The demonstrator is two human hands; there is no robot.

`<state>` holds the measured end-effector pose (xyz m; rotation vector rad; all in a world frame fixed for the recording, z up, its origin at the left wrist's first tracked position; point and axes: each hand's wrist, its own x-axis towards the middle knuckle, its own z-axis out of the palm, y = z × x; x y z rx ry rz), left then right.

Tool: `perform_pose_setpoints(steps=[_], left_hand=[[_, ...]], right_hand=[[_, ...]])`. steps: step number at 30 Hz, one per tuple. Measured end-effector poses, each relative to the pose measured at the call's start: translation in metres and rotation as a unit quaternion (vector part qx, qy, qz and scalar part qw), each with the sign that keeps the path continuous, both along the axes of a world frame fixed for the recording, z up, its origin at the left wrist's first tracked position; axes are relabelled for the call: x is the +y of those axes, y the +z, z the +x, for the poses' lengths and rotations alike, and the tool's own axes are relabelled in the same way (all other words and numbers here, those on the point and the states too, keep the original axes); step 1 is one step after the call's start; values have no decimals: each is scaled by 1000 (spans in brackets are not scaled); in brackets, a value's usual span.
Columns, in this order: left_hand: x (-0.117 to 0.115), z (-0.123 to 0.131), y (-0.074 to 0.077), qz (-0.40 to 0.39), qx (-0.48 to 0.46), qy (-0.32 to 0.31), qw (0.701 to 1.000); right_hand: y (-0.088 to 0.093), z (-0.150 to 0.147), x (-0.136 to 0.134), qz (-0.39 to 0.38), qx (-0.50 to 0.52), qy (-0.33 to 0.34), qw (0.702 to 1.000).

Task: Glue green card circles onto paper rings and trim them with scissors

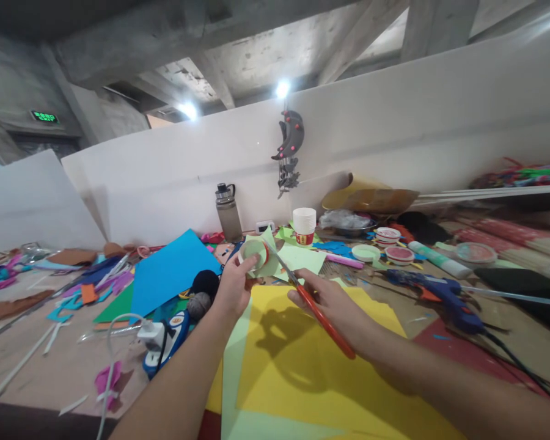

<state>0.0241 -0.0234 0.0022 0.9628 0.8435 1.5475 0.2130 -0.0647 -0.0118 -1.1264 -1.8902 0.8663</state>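
My left hand (235, 283) grips a round, cup-like piece with a pale green inside (252, 252) together with a sheet of pale green paper (269, 264) behind it. In my right hand (323, 296) is a pair of scissors (323, 321) with red-orange handles. Their blades point up and left, reaching the edge of the green paper; whether they touch it I cannot tell. Both hands are above a stack of yellow paper (275, 379), and their shadow falls across it. Another pale green sheet (305, 260) lies just behind the scissors.
A stack of paper cups (304, 226) and a grey bottle (228, 214) stand at the back. On the right lies a blue glue gun (440, 296) with its cable. A blue sheet (172, 272) and a power strip with a white plug (165, 342) are on the left.
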Motion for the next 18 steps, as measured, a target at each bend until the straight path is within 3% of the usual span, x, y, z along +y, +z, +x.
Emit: perform_pose_setpoints(steps=[18], left_hand=[[-2, 1, -2, 10, 43, -34, 998]], right_hand=[[-5, -1, 3, -17, 43, 28, 999]])
